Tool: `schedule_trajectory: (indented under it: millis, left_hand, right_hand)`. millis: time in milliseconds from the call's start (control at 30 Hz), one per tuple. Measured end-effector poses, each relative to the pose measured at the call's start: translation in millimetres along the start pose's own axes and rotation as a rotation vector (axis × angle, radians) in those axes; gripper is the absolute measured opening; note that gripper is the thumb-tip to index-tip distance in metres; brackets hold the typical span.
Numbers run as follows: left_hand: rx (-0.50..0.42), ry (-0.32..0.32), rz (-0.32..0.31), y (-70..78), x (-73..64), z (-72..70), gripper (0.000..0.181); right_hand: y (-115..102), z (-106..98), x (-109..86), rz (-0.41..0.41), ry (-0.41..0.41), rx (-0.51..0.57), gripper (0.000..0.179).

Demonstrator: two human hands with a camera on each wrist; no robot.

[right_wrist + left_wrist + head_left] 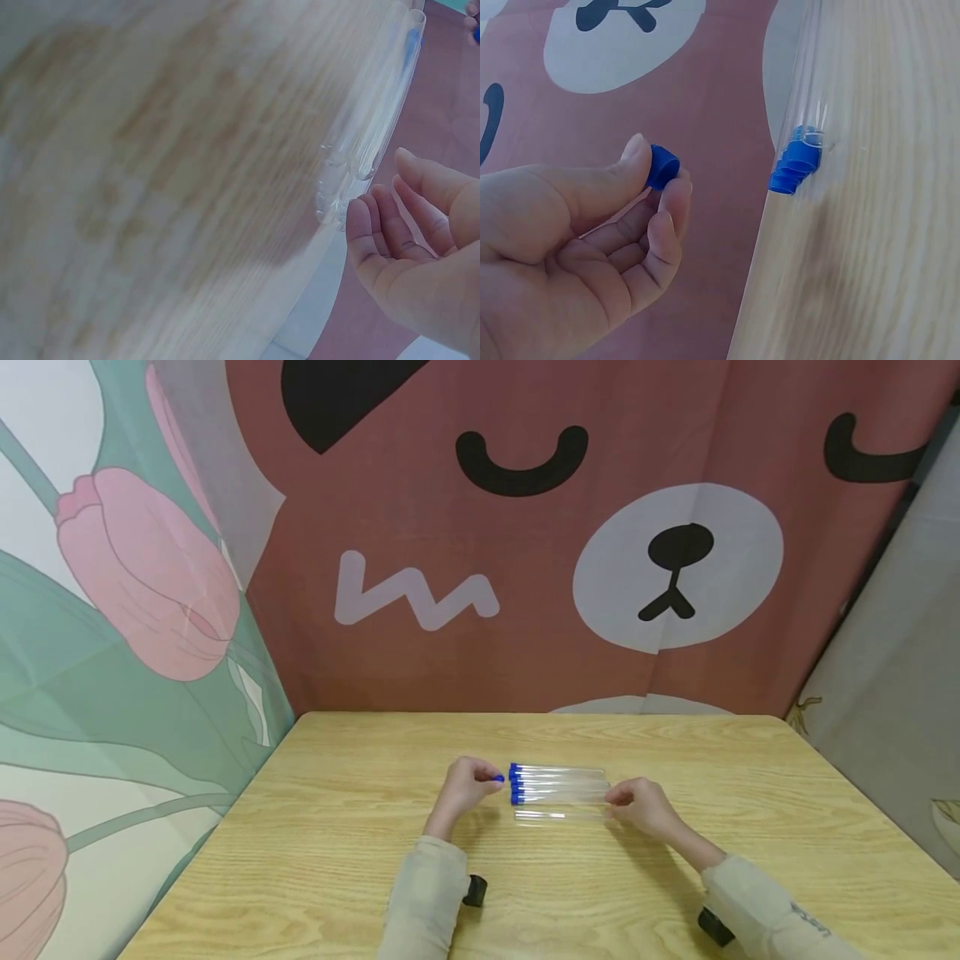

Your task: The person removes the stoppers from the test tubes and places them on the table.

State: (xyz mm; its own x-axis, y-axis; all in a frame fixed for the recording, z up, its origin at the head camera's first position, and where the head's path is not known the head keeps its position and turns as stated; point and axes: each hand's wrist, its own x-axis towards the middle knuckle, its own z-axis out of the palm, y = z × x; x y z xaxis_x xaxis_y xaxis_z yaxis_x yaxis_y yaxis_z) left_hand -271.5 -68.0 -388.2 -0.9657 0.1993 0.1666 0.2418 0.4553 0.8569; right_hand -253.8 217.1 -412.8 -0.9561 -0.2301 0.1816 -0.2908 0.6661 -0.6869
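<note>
My left hand [467, 787] pinches a small blue cap [662, 167] between thumb and fingers, just left of the row of tubes. Several clear test tubes with blue caps [558, 785] lie side by side on the table, capped ends to the left. In front of them lies one clear tube without a cap [551, 816], its left end bare. At the tubes' right ends is my right hand [647, 808]. In the right wrist view its fingers are bent loosely, thumb apart from them, beside the rounded tube ends [365, 172]; whether they touch the glass cannot be told.
The tubes lie on a wood-grain table [337, 877]. A reddish-brown curtain [420, 668] with a bear pattern hangs along the back edge. Flower-patterned cloth [150, 710] hangs at the left, and pale cloth [885, 693] at the right.
</note>
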Motion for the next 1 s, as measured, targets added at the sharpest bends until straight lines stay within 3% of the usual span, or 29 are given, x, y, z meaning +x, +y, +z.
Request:
schedule_trajectory:
  millis: [333, 667, 1000]
  left_hand:
    - [-0.102, 0.005, -0.133, -2.2, 1.1, 7.3, 0.006]
    - [-0.125, -0.008, -0.109, -8.1, 1.8, 13.3, 0.006]
    - [0.047, -0.052, -0.087, -11.0, 0.2, 14.9, 0.007]
  right_hand:
    - [1.0, 0.7, -0.5, -0.004, -0.008, 0.003, 0.009]
    - [2.8, 1.6, -2.5, -0.035, -0.014, 0.013, 0.010]
    - [3.0, 0.9, -2.8, -0.059, -0.014, 0.008, 0.009]
